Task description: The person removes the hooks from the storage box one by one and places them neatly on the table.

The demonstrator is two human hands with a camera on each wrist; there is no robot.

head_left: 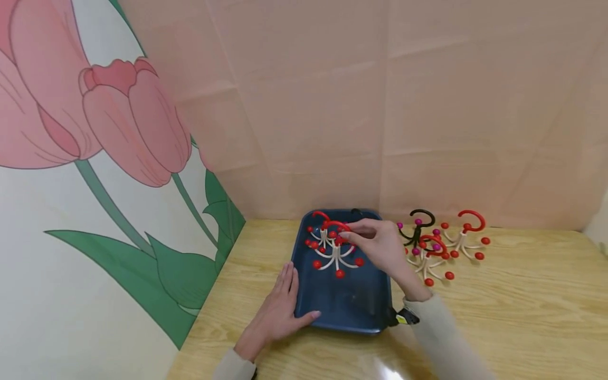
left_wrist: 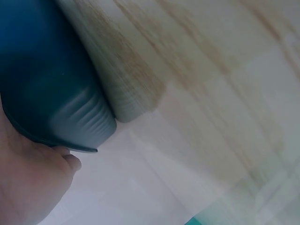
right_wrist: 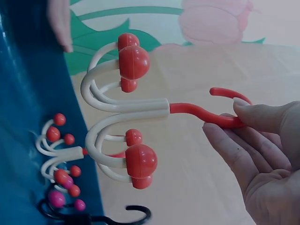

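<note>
My right hand (head_left: pixel 382 248) pinches the red hook of a white multi-arm hook hanger (head_left: pixel 336 252) with red ball tips. In the right wrist view, thumb and fingers meet on the hook, and the white arms (right_wrist: pixel 140 107) spread out away from the hand. The held hanger is over a dark blue tray (head_left: pixel 347 314). Along the tray's left side lies my left hand (head_left: pixel 277 312), fingers straight and thumb over the near rim. Inside the tray, toward the back, are another white-and-red hanger (right_wrist: pixel 65 153) and a black hanger (right_wrist: pixel 105 218) with purple balls.
Right of the tray stand a black hanger (head_left: pixel 417 235) with purple balls and two white-and-red hangers, one in front (head_left: pixel 425 264) and one farther right (head_left: pixel 462 243). A pink cloth (head_left: pixel 304 116) hangs behind the wooden table (head_left: pixel 522 295). A tulip-patterned panel (head_left: pixel 133 116) borders the left.
</note>
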